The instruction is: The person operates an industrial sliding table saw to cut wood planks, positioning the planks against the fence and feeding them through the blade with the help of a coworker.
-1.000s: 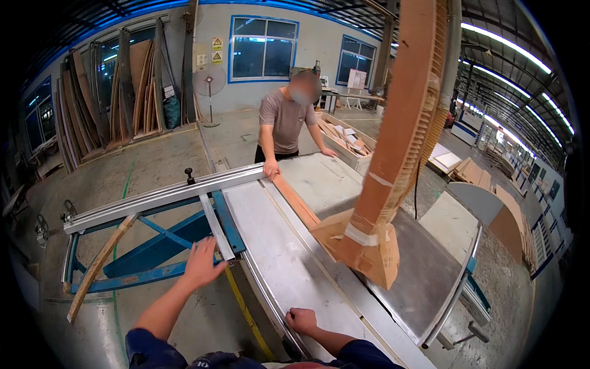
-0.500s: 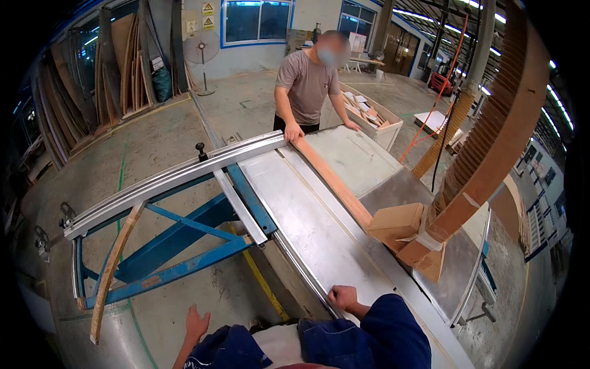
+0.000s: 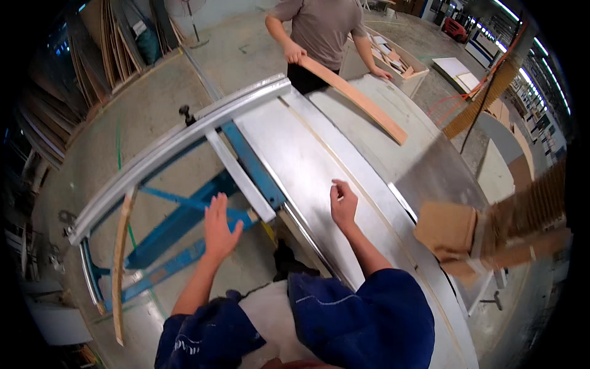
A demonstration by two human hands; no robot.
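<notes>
My left hand [image 3: 220, 230] is open, fingers stretched, in the air over the blue steel frame [image 3: 166, 267] of a sliding table saw. It touches nothing I can see. My right hand [image 3: 345, 204] is raised above the silver sliding table [image 3: 295, 166], its fingers curled in with nothing visible in them. Across the machine a co-worker's hand [image 3: 294, 53] grips one end of a long reddish wood board [image 3: 356, 98]. The board lies slanted over the pale side table [image 3: 399, 111]. The co-worker's other hand [image 3: 381, 74] rests on that table.
An aluminium fence [image 3: 178, 141] crosses the far side, with a black knob [image 3: 186, 114]. A wood strip [image 3: 123, 264] leans against the frame. Right of my hand hangs a cardboard-wrapped guard [image 3: 445, 230] with a ribbed hose [image 3: 541, 203]. An offcut bin [image 3: 418, 77] stands behind.
My left hand has risen and moved forward over the frame. My right hand has lifted off the table's near edge and moved forward. The co-worker's board has shifted right, away from the guard.
</notes>
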